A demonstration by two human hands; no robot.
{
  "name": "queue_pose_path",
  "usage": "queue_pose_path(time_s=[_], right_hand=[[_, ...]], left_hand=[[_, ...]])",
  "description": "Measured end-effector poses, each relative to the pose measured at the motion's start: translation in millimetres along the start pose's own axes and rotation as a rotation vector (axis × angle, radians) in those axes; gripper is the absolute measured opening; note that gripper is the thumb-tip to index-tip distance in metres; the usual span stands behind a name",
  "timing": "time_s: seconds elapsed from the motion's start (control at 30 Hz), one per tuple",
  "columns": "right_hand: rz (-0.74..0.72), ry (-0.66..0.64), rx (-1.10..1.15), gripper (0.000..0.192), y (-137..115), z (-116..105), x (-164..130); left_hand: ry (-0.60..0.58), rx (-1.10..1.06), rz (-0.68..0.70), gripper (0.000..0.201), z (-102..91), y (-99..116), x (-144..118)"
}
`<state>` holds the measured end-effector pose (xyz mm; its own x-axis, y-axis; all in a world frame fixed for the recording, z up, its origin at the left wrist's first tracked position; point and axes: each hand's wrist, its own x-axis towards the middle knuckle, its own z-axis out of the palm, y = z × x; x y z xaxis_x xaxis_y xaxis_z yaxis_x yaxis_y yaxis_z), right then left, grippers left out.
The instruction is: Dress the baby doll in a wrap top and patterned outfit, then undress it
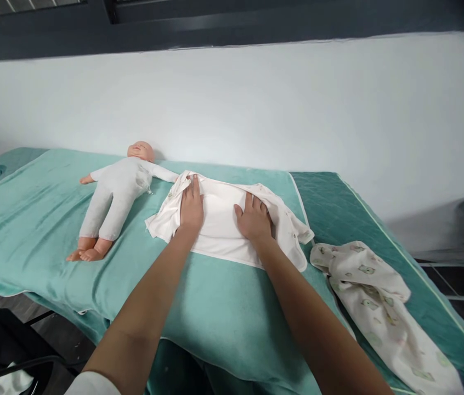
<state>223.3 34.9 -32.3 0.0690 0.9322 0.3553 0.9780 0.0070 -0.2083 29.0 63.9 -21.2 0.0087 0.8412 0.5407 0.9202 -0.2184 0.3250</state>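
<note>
A small white baby shirt (219,219) lies spread open on the green bed cover, its side panels folded outward. My left hand (192,208) rests flat on the shirt's left part, fingers stretched toward the wall. On the right part lies my right hand (254,218), palm down with the thumb apart; some of its fingertips are tucked by the folded fabric edge. To the left, a baby doll (119,192) in a white body suit lies on its back, one arm reaching to the shirt's corner.
A patterned baby garment (384,307) lies crumpled at the right of the green-covered bed (232,307). A white wall (256,109) stands behind the bed. At the lower left is a black chair (10,340) with cloth on it.
</note>
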Motion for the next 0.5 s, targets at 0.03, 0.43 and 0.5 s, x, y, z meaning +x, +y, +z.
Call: queue_pose_path(time_s=[0.03, 0.43, 0.5], right_hand=[[0.005, 0.006, 0.003, 0.065, 0, 0, 0], [0.061, -0.133, 0.035, 0.065, 0, 0, 4], [0.060, -0.153, 0.032, 0.064, 0, 1, 6]], left_hand=[[0.001, 0.003, 0.004, 0.068, -0.6, 1, 0], [-0.102, -0.024, -0.069, 0.068, 4.4, -3, 2], [-0.122, -0.024, -0.083, 0.061, 7.1, -2, 3]])
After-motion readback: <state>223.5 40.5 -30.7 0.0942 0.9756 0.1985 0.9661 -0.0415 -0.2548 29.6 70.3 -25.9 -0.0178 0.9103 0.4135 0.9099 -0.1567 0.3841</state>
